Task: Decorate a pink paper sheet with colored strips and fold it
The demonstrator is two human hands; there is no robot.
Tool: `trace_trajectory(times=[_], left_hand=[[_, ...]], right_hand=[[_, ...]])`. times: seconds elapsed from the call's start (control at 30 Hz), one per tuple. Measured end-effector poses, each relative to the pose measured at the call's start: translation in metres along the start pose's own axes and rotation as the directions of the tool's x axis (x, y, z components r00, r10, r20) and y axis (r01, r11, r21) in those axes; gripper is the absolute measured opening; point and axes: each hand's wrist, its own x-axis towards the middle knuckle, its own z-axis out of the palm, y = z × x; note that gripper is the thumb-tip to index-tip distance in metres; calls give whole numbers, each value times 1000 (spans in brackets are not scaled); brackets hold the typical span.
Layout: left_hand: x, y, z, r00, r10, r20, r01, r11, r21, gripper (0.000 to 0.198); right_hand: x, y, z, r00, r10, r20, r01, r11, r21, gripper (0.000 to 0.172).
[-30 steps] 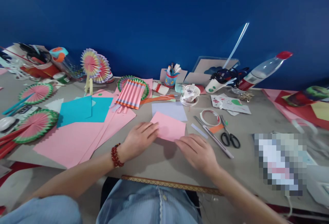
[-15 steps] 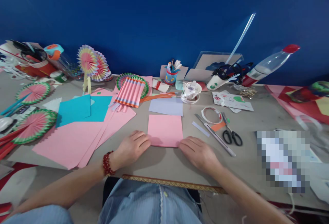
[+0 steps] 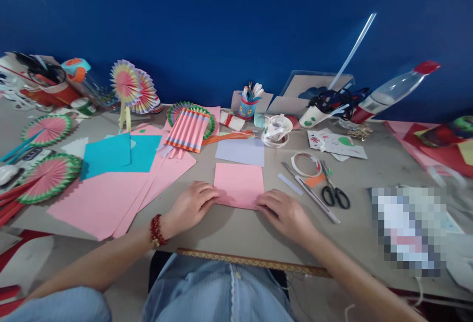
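A pink sheet of paper point(image 3: 239, 181) lies on the grey table in front of me, its near edge turned up in a narrow strip. My left hand point(image 3: 192, 208) grips the near left corner, fingers bent over it. At the near right corner my right hand point(image 3: 286, 212) holds the paper between thumb and fingers. Just behind the sheet is a lavender paper point(image 3: 240, 152). Right of my right hand lie a craft knife point(image 3: 317, 199), black-handled scissors point(image 3: 334, 191) and a roll of tape point(image 3: 306, 163).
Left are teal paper point(image 3: 107, 157), larger pink sheets point(image 3: 99, 204) and folded paper fans point(image 3: 50, 179). A pleated pink paper point(image 3: 187, 130) lies behind. Along the blue wall stand a pencil cup point(image 3: 247, 109), a white cup point(image 3: 310, 116) and a leaning plastic bottle point(image 3: 391, 95).
The near edge of the pink paper has lifted slightly at the corners. Both hands remain at those corners, with the fingers a little more raised. The view has shifted slightly.
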Motion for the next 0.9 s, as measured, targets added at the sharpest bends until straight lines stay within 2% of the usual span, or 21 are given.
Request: trace_trajectory(times=[0.23, 0.43, 0.63, 0.9], left_hand=[[13, 5, -13, 986, -112, 123, 113, 994, -3, 12], [24, 7, -22, 966, -167, 197, 168, 986, 12, 16], [28, 4, -23, 956, -171, 240, 180, 984, -16, 14], [29, 4, -22, 951, -182, 250, 182, 983, 22, 17]], right_hand=[[10, 1, 2, 991, 122, 58, -123, 992, 15, 17], [21, 0, 1, 964, 229, 135, -229, 973, -17, 17], [24, 3, 4, 960, 244, 139, -232, 968, -95, 18], [25, 3, 3, 954, 256, 154, -246, 966, -79, 19]])
